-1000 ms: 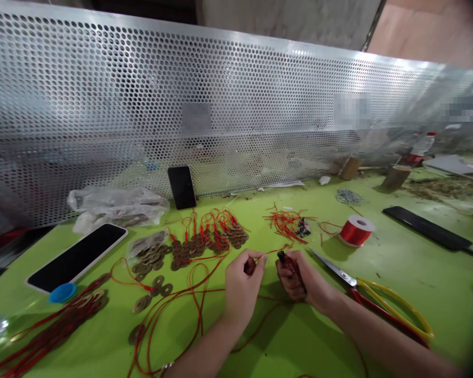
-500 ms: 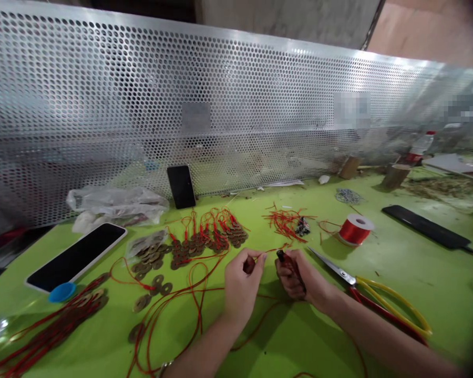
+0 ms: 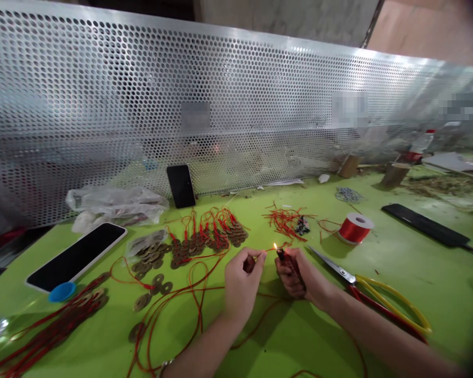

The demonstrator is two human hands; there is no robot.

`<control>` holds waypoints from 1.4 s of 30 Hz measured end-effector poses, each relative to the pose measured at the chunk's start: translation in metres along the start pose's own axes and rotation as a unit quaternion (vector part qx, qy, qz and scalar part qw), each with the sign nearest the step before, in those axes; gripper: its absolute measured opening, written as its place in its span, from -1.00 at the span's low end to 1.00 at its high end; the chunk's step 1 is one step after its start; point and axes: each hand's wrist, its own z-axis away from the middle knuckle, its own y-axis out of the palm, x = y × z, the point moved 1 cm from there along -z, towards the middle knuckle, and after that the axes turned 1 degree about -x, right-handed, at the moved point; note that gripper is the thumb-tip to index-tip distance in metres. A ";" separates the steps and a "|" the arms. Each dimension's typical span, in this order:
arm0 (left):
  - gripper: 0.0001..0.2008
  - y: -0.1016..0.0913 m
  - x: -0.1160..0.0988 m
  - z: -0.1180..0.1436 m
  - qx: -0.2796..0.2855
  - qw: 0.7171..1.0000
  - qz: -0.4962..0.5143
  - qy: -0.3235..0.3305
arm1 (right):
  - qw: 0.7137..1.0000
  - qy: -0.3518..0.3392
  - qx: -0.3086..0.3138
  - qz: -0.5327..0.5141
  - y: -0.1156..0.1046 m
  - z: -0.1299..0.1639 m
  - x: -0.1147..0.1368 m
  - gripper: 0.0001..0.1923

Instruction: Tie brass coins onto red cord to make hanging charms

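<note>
My left hand (image 3: 242, 281) pinches a red cord (image 3: 270, 250) between thumb and forefinger, its end pointing right. Wrapped in my right hand (image 3: 299, 275) is a lighter (image 3: 280, 254), tilted to the left, with a small flame (image 3: 275, 245) burning at its top. The flame is right by the cord's end; whether they touch I cannot tell. Loops of red cord (image 3: 200, 299) lie on the table left of my left hand. Beyond them sit rows of brass coins (image 3: 199, 242) tied with red cord.
Yellow-and-red-handled scissors (image 3: 343, 274) lie right of my right hand, near a spool of red thread (image 3: 355, 229). Cut red cord pieces (image 3: 286, 223) are scattered ahead. Phones (image 3: 76, 256) and a plastic bag (image 3: 118, 202) are at left. A perforated metal panel (image 3: 236, 94) borders the green table's back.
A flame has appeared at the top of the lighter, next to the cord's end. Both hands have stayed almost in place.
</note>
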 end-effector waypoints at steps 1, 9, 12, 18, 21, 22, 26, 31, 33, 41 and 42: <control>-0.75 0.000 0.000 0.000 0.000 1.000 0.000 0.000 | 1.000 0.002 -0.005 -0.001 0.000 0.000 0.000 -0.57; -0.75 0.000 -0.001 0.000 -0.002 1.000 -0.004 0.001 | 1.000 -0.004 -0.010 0.008 0.003 0.002 0.002 -0.58; -0.75 0.000 0.000 0.001 -0.001 1.000 -0.001 0.002 | 1.000 0.002 -0.013 0.005 0.004 0.003 0.003 -0.56; -0.76 0.000 0.000 0.000 -0.006 1.000 -0.004 0.004 | 0.999 0.022 -0.025 0.008 0.006 0.004 0.005 -0.53; -0.76 0.000 -0.001 0.000 -0.008 1.000 -0.003 0.004 | 1.000 0.016 -0.019 0.007 0.005 0.003 0.004 -0.54; -0.75 0.000 -0.001 0.000 -0.007 1.000 -0.003 0.004 | 1.000 0.012 -0.016 0.009 0.005 0.003 0.004 -0.55; -0.75 0.000 -0.001 0.000 -0.007 1.000 -0.001 0.005 | 1.000 0.003 -0.019 0.014 0.005 0.002 0.003 -0.57; -0.73 0.000 -0.002 0.000 -0.012 1.000 0.002 0.003 | 0.999 0.000 -0.032 0.021 0.002 0.002 0.007 -0.54; -0.73 -0.001 -0.003 0.000 -0.013 1.000 0.003 0.002 | 0.998 -0.002 -0.043 0.034 0.000 0.003 0.011 -0.52; -0.74 -0.003 -0.007 0.000 -0.018 1.000 0.000 -0.007 | 0.996 -0.029 -0.058 0.060 -0.011 0.009 0.025 -0.51; -0.73 -0.003 -0.008 0.000 -0.018 1.000 -0.001 -0.007 | 0.996 -0.033 -0.055 0.063 -0.012 0.010 0.027 -0.50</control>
